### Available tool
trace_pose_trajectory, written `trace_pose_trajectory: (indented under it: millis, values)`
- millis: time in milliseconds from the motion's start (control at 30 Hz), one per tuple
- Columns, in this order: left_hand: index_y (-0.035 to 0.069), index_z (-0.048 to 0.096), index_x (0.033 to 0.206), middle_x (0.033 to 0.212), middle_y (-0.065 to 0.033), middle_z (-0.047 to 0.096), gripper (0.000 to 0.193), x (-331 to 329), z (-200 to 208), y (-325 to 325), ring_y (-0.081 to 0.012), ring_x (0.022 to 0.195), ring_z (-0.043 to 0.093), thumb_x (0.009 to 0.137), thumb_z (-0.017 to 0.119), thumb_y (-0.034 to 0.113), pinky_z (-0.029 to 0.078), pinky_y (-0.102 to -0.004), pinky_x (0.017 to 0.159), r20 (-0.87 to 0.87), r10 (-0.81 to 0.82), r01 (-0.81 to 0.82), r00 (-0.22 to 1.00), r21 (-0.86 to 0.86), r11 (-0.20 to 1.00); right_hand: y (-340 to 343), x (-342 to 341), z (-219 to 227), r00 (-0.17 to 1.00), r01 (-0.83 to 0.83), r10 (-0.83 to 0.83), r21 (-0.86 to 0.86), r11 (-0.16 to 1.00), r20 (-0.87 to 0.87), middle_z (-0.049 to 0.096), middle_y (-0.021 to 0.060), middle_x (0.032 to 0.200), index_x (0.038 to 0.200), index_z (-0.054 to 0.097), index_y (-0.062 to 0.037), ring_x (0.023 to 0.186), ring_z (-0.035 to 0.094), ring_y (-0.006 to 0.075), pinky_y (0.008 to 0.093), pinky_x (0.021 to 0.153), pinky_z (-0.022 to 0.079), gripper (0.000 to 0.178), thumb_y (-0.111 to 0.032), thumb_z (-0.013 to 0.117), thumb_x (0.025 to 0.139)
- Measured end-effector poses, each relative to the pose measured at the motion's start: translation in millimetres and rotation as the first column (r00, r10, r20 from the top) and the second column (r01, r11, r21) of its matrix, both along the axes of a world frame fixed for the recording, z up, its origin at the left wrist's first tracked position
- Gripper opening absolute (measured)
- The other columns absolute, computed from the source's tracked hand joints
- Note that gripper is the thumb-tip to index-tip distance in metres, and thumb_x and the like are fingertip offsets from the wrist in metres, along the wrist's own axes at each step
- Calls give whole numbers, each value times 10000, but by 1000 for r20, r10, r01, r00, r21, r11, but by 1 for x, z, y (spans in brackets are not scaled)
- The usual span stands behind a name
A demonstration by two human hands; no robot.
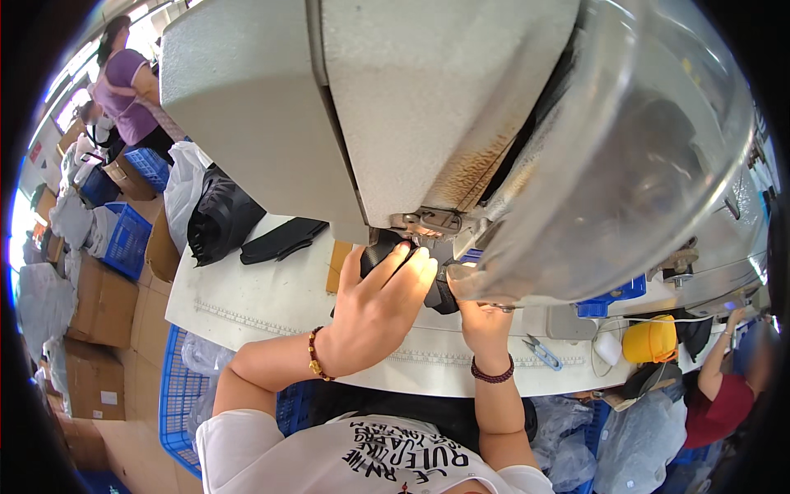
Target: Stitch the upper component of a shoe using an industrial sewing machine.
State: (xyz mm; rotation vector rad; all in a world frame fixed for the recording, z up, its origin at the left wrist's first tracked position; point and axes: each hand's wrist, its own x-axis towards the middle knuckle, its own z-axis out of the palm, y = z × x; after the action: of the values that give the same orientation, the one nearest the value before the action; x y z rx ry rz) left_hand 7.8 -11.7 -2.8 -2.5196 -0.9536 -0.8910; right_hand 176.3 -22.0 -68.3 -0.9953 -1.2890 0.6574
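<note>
**Two bare hands hold black material at an industrial sewing machine**

A small piece of black, strap-like fabric lies on the work surface at the front of the machine, just below the needle area, partly hidden by both hands. The person's left hand rests over it palm down, fingers close together, the fingertips pressing on the piece; whether the thumb grips from beneath, I cannot tell. The right hand has its thumb against the piece's right edge; its other fingers are mostly hidden, so how tightly it closes is unclear.

Above the hands is the metal presser foot assembly of a large pale grey sewing machine, with a curved clear plastic shield to the right. The white tabletop carries an inlaid ruler strip in front of the hands. On it, to the right, lie small thread snips with light blue handles, near a yellow plastic container. To the left lie flat black cut pieces beside a bulky black bundle.

Farther left, brown cardboard boxes and a blue plastic crate crowd the floor; beyond stands a co-worker in a purple top.
</note>
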Motion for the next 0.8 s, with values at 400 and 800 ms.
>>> trace_pose_trajectory:
  millis: [400, 800]
  values:
    - [64, 604, 1020, 918, -10, 491, 388, -15, 14, 8, -149, 807, 528, 633, 592, 48, 323, -351, 713, -23, 5, -9, 1000, -181, 983, -13, -39, 7, 944, -60, 51, -20, 998, -325, 588, 97, 895, 937, 577, 75, 670, 589, 132, 258, 523, 533, 133, 2, 589, 826]
    - [16, 577, 1011, 921, -20, 503, 368, -14, 15, 15, -164, 903, 496, 652, 588, 97, 376, -308, 673, 13, -102, 103, 995, -143, 984, -13, -66, 2, 980, 4, -12, -36, 999, -200, 592, 105, 834, 984, 546, 60, 717, 594, 131, 251, 619, 497, 147, 1, 532, 851]
